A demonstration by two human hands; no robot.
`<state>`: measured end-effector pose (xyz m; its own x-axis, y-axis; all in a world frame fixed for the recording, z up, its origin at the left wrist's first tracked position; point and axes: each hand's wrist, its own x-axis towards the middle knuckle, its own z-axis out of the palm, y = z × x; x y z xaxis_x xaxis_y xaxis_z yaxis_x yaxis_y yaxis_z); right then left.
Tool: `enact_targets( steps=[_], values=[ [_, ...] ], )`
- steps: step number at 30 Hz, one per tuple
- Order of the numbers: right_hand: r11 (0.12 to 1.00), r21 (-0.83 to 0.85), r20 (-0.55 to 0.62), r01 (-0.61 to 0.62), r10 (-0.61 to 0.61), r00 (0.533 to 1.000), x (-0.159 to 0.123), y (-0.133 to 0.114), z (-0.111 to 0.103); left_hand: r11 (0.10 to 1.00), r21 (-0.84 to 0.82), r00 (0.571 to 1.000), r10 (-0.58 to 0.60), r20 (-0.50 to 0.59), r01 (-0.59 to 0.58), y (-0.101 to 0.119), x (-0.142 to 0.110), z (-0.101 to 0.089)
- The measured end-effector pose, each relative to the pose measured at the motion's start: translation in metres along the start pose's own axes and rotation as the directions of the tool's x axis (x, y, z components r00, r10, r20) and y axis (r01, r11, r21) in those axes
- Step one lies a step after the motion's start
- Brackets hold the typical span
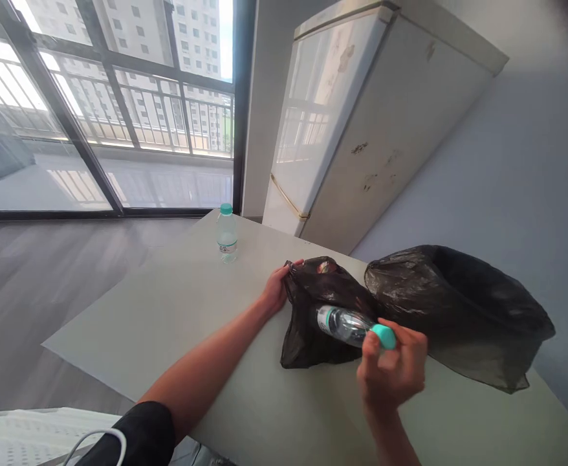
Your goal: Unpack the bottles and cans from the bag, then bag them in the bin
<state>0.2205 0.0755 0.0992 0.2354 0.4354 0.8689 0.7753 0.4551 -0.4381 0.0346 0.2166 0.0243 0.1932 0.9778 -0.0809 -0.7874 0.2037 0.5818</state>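
My right hand (393,362) pinches the teal cap of a clear plastic bottle (349,325). The bottle lies tilted, its base end toward the opening of a black plastic bag (308,336); whether its base is inside I cannot tell. At the bag's left edge, my left hand (277,285) grips the thin plastic, with some fingers hidden behind it. Something reddish (327,266) shows at the far side of this bag. A second black plastic bag (468,317), puffed open, rests just right of the first.
Another clear bottle with a teal cap (226,236) stands upright near the far corner of the white table (177,310). Behind the table rises a stained white refrigerator (385,110) beside the wall. Sliding glass doors (119,116) are at the far left.
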Motion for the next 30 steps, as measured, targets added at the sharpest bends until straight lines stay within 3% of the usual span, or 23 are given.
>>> enact_targets(
  steps=[2, 7, 9, 13, 21, 27, 30],
  values=[
    [0.996, 0.029, -0.006, -0.088, 0.088, 0.996, 0.016, -0.003, -0.007, 1.0, 0.011, 1.0, -0.017, 0.01, 0.017, 0.001, -0.001, 0.001],
    [0.969, 0.071, 0.169, -0.238, 0.224, 0.96, 0.024, 0.002, 0.0, 0.999, 0.027, 0.999, -0.032, 0.007, 0.032, 0.001, -0.004, 0.001],
    [0.942, 0.09, 0.205, -0.324, 0.301, 0.931, 0.015, 0.004, 0.003, 0.998, 0.028, 0.999, -0.047, 0.003, 0.047, -0.001, -0.004, 0.0],
    [0.823, 0.186, 0.366, -0.537, 0.449, 0.815, -0.007, 0.003, 0.001, 0.998, 0.021, 0.998, -0.059, 0.003, 0.059, -0.002, -0.002, -0.002],
    [0.729, 0.14, 0.362, -0.67, 0.592, 0.72, -0.061, 0.027, 0.006, 0.997, 0.037, 0.998, -0.065, 0.018, 0.065, 0.0, -0.006, 0.001],
    [0.737, 0.161, 0.298, -0.657, 0.598, 0.744, -0.076, 0.028, 0.013, 0.996, 0.043, 0.997, -0.082, 0.015, 0.081, -0.001, -0.005, -0.002],
    [0.857, 0.108, 0.2, -0.503, 0.477, 0.856, -0.061, 0.02, -0.001, 0.997, 0.036, 0.997, -0.071, 0.022, 0.07, -0.002, -0.005, -0.002]
  ],
)
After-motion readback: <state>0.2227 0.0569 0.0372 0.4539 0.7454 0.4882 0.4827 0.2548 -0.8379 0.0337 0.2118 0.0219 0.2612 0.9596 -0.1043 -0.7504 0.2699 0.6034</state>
